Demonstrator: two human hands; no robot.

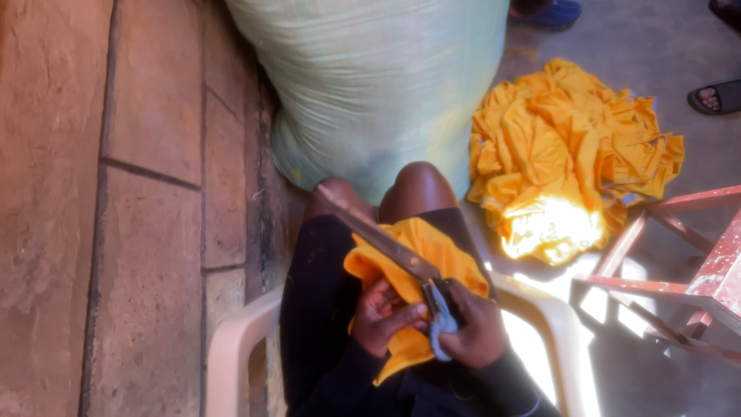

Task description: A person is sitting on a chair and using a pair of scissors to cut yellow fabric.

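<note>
Head view, looking down into a lap: the right hand point(477, 330) is clenched around the pale handle of a pair of large scissors point(386, 245), whose long dark blades run up and away to the left across the knees. Just left of it, touching the handle, the left hand point(384, 315) pinches a yellow cloth point(432, 251) with curled fingers; the cloth lies under both hands and the blades. The person sits in a white plastic chair point(231, 347). Beyond the knees stands a big pale green woven sack point(370, 77). Further right of the hands, a heap of yellow fabric point(567, 154) lies on the floor, with a red metal frame point(679, 278) beside it.
</note>
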